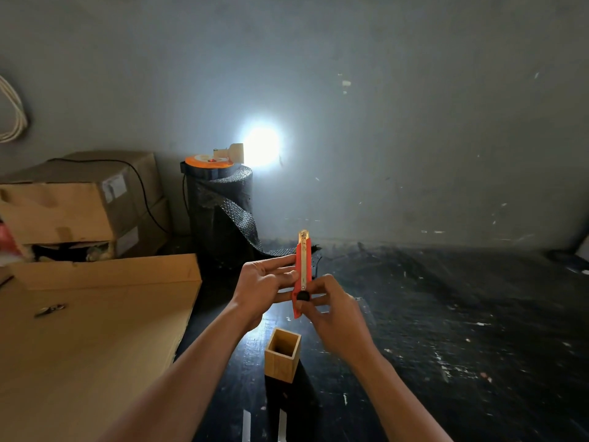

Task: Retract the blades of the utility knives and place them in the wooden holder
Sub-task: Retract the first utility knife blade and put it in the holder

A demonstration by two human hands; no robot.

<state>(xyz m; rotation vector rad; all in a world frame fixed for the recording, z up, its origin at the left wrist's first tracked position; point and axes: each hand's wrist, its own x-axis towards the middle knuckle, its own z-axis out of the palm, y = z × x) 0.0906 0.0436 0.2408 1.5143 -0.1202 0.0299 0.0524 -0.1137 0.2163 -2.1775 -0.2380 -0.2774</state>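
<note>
An orange utility knife (302,266) is held upright above the dark table, its metal tip pointing up. My left hand (264,283) grips its body from the left side. My right hand (331,311) holds the lower end, thumb on the black slider knob (302,296). Whether any blade sticks out of the tip I cannot tell. The square wooden holder (282,355) stands on the table just below both hands, its opening showing nothing inside.
A large flat cardboard sheet (89,339) with a small metal piece (50,310) on it lies at the left. Cardboard boxes (79,199) are stacked behind it. A black mesh roll (223,212) carrying a bright lamp (261,148) stands by the wall.
</note>
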